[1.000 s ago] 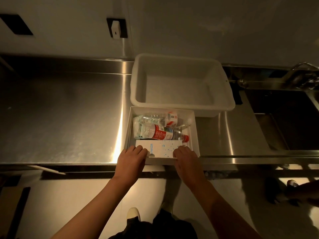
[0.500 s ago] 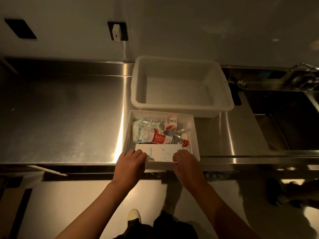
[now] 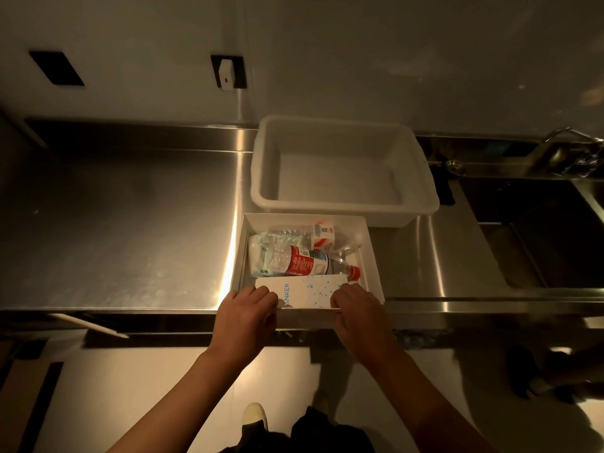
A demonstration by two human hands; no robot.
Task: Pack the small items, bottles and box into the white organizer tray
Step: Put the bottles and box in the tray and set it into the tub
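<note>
- Both hands barely shifted since a second ago, fingers slid a bit further over the box [image 3: 307,291].
- left hand [image 3: 246,310] and right hand [image 3: 358,310] curl over its near ends.
- It sits inside the white tray [image 3: 376,256], against the counter-edge wall; bottles [image 3: 294,261] just beyond the fingers.
- Open steel counter [image 3: 114,223] left of the hands; white tub [image 3: 421,178] touches the tray's far wall.

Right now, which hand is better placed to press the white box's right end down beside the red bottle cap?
The right hand: it already grips that end of the white box, just below the red cap. The left hand holds the far end.
</note>
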